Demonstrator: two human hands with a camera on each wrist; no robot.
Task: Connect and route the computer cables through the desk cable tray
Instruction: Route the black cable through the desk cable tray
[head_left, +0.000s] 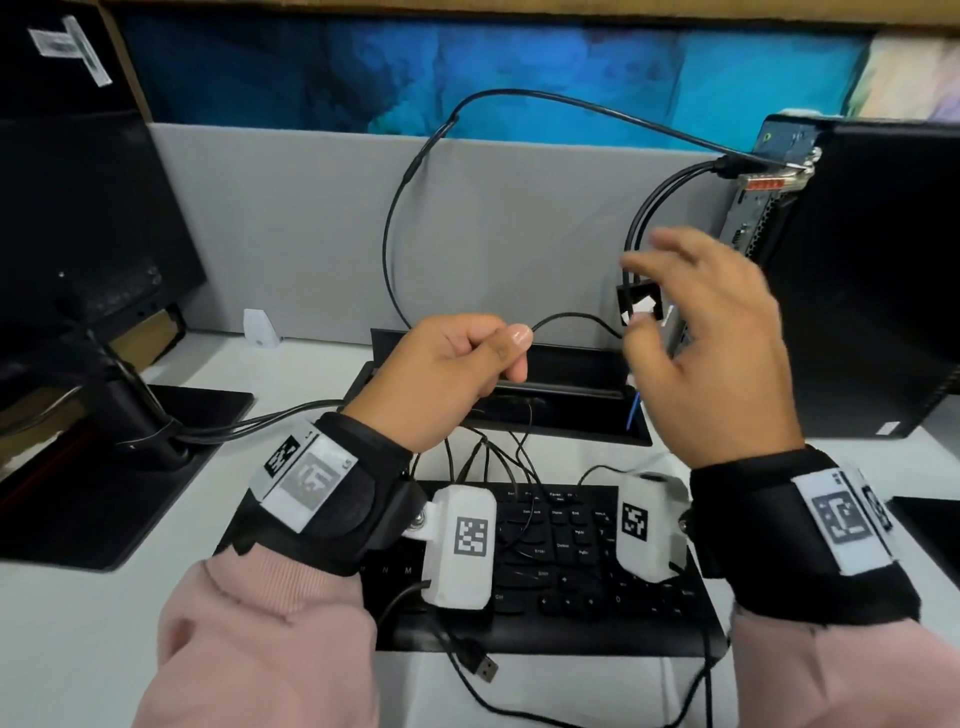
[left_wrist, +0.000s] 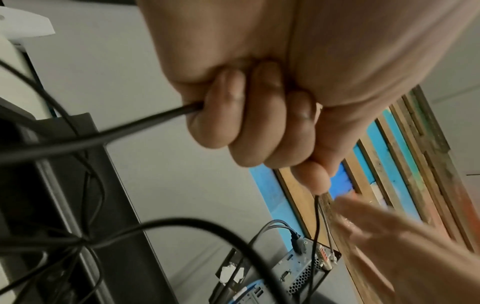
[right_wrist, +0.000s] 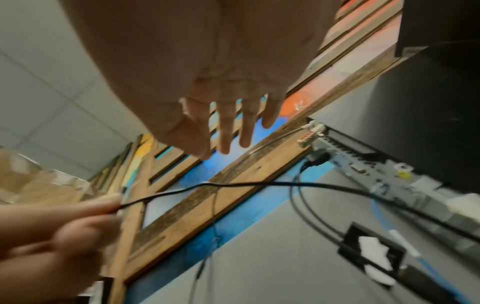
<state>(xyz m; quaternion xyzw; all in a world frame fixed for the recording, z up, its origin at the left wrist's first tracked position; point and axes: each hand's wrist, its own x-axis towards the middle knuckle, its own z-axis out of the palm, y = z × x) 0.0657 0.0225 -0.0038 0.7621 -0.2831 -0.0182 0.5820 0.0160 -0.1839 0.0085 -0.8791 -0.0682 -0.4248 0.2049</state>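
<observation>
Standing at the right of the white table, the computer is seen with several cables plugged into its rear panel, and the tray, a black slot let into the table behind the keyboard, is seen open with thin cables running down into it. A thin black cable is gripped in the curled fingers and thumb of the left hand above the tray, and from the fist it is led rightward toward the computer. The right hand is held just beside it with fingers spread apart, gripping nothing.
</observation>
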